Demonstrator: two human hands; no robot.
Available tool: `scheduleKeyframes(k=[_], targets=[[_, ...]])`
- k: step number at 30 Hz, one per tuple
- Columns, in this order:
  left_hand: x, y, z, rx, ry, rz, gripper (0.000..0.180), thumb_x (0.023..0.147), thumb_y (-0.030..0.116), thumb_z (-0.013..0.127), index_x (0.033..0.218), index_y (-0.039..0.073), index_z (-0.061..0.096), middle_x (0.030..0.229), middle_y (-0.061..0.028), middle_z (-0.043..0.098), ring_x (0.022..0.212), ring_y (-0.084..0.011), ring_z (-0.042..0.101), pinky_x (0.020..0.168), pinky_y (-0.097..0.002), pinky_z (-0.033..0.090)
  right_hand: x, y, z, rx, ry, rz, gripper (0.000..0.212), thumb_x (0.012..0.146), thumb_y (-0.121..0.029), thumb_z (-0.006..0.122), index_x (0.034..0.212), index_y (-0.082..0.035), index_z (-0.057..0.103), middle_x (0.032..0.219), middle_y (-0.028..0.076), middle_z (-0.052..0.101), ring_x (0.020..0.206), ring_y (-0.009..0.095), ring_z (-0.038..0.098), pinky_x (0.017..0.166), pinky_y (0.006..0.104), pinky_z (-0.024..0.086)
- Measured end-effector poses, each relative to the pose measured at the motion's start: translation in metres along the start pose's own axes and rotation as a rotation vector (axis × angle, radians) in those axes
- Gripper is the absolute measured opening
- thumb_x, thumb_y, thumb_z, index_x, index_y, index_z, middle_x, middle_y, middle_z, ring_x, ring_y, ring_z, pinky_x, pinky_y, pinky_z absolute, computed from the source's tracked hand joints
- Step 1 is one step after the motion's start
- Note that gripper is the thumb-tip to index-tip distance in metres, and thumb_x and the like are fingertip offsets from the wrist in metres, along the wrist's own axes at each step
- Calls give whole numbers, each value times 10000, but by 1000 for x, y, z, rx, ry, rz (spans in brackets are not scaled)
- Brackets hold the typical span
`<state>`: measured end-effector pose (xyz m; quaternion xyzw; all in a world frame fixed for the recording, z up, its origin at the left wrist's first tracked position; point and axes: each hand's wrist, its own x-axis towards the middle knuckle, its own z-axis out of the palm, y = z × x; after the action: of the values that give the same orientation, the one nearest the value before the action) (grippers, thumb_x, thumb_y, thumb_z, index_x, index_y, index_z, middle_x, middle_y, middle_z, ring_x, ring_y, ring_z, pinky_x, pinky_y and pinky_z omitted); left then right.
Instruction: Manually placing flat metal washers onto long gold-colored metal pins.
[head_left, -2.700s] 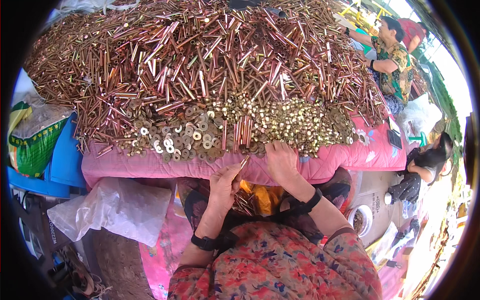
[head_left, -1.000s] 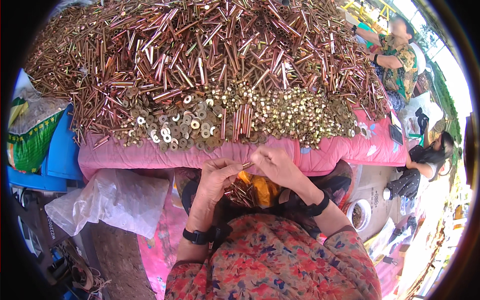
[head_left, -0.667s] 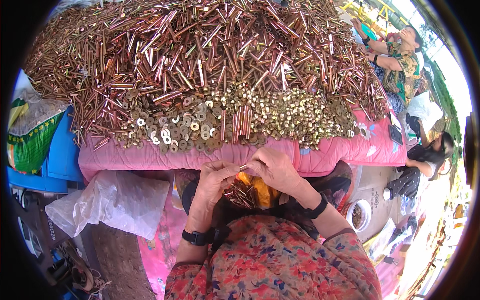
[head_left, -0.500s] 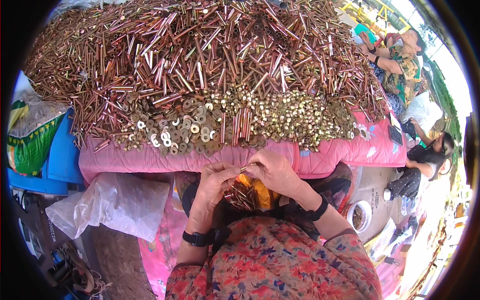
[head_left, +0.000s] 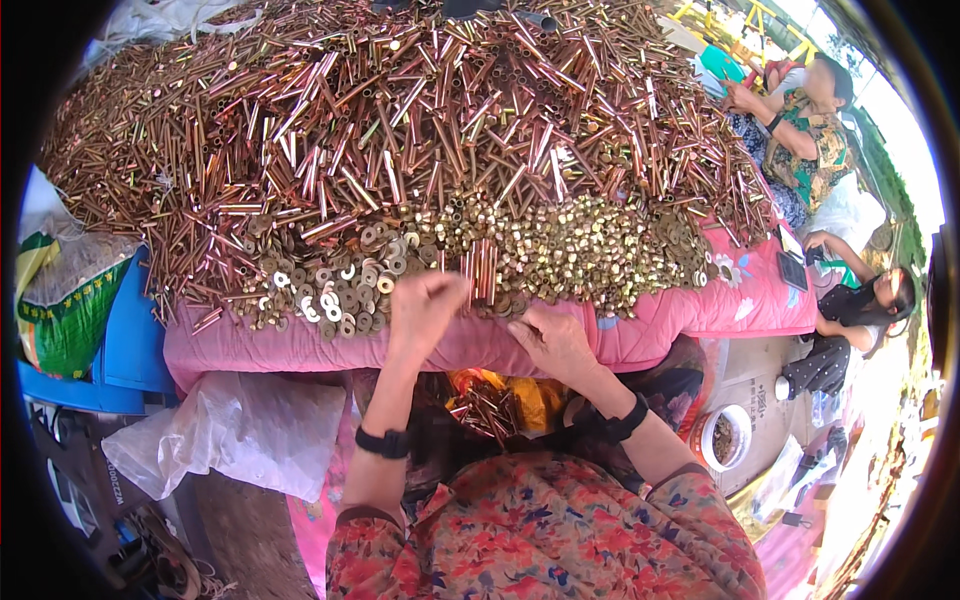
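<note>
My left hand (head_left: 425, 312) is raised over the near side of the heap, beside flat metal washers (head_left: 330, 300) and a small row of coppery metal tubes (head_left: 481, 272). Its fingers are bent and smeared by motion, so what they hold cannot be made out. My right hand (head_left: 558, 345) hovers by the front edge of the pink quilt (head_left: 280, 345), fingers curled together, their tips at the near rim of the brassy nuts (head_left: 580, 250). Anything inside that grip is hidden. Below both hands, an orange-yellow bag (head_left: 535, 398) in my lap has several coppery tubes (head_left: 483, 408) in it.
A large heap of metal tubes (head_left: 400, 120) covers most of the table. At left are a green sack (head_left: 75, 300), a blue plastic container (head_left: 130, 340) and a clear plastic bag (head_left: 230, 425). On the right are a white bucket (head_left: 725, 437) and two people, one seated (head_left: 805, 130), one lower (head_left: 860, 300).
My hands, earlier together over my lap around a small metal piece, have separated. The left has moved forward to the heap; the right has shifted slightly right and nearer the quilt's edge.
</note>
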<state>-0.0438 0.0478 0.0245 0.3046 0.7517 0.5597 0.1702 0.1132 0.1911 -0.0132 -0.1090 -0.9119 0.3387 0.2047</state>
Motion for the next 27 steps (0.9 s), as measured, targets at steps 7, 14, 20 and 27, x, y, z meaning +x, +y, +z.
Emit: scheduleKeyframes(k=[7,14,20,27], targets=[[109,2,17,480,496,90,181,784,165,630,855,7,680,718,-211,620,649,-336,627,614,-356,482,-3,9,17,-111,156,-67,151,797,-250,650,892,-137,617,665,91,576,595,299,582,517,400,458],[123,7,36,797,485,25,181,793,172,631,749,-4,633,742,-205,637,728,-374,638,660,-443,522,-4,11,16,-107,187,-25,150,791,-245,660,858,-121,609,663,94,574,585,290,579,495,383,450],[127,7,38,853,512,73,189,781,184,655,724,6,631,721,-186,641,682,-360,645,640,-440,526,-3,7,18,-68,257,-39,185,779,-223,687,750,-75,579,632,110,561,570,296,572,478,384,426],[121,3,29,326,631,82,241,711,208,650,752,-29,670,646,-168,643,602,-282,635,617,-371,501,-5,12,17,53,226,5,152,783,-203,670,789,-79,583,653,98,565,588,292,579,496,386,444]])
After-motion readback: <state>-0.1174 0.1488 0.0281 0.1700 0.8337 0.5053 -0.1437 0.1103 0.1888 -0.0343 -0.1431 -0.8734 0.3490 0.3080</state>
